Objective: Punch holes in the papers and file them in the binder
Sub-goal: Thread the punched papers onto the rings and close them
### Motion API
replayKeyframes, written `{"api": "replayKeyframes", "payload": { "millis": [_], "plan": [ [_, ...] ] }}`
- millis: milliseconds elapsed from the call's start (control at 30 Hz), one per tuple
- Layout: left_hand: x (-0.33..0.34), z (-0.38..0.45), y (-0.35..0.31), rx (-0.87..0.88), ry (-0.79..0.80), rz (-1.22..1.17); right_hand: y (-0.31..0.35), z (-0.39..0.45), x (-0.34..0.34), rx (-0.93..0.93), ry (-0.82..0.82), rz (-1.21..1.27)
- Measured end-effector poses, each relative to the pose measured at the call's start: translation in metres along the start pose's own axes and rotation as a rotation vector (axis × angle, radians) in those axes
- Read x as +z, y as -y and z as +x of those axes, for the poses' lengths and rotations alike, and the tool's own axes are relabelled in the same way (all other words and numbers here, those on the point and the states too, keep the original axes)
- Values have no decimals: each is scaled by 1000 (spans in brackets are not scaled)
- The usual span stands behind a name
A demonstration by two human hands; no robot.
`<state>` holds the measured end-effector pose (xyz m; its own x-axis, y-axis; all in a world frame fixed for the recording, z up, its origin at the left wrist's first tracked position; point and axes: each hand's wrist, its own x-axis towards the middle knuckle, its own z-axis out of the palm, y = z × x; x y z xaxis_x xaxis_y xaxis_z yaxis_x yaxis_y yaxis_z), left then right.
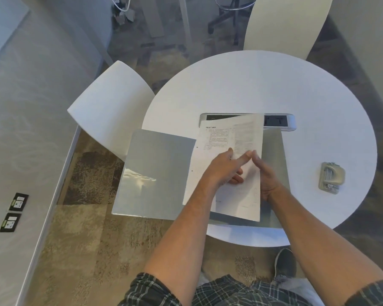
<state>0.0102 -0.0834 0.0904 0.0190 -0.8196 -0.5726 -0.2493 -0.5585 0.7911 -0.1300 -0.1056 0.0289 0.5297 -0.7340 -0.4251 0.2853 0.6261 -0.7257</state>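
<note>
Both forearms were bare and reached forward, converging. Left hand (224, 167) lay palm down, fingers extended and loosely spread. Right hand (266, 175) stood on edge beside it — fingertips of the two hands nearly met.

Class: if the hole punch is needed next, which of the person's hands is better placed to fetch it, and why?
The right hand. The hole punch lies on the round table to that hand's outer side; the left hand would have to cross over.

Single head-worn view, looking steeply down from above.
The wide-angle camera faces forward over a round table (274, 85) toward twelve o'clock, near enough that both forearms fill the lower frame.
</note>
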Motion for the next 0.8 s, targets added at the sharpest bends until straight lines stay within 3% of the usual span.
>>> {"api": "replayKeyframes", "payload": {
  "millis": [167, 233, 300, 400, 467, 600, 800],
  "plan": [
    [14, 11, 22, -13, 2, -40, -5, -7, -21, 19, -138, 13],
    [16, 16, 32, -34, -30, -100, -9, -6, -33, 2, -274, -135],
    [13, 19, 42, -27, -134, -69, -12, -8, -43, 7, -376, -229],
    [-4, 25, 57, -27, -394, 69, -14, -12, -51, 35, -426, -263],
    [-17, 30, 67, -77, -472, 131, -15, -14, -55, 27, -446, -284],
    [-32, 41, 84, -170, -461, 245, -22, -13, -63, -1, -510, -347],
    [-30, 54, 93, -163, -448, 113, -31, -8, -71, 9, -526, -442]
  ]
}}
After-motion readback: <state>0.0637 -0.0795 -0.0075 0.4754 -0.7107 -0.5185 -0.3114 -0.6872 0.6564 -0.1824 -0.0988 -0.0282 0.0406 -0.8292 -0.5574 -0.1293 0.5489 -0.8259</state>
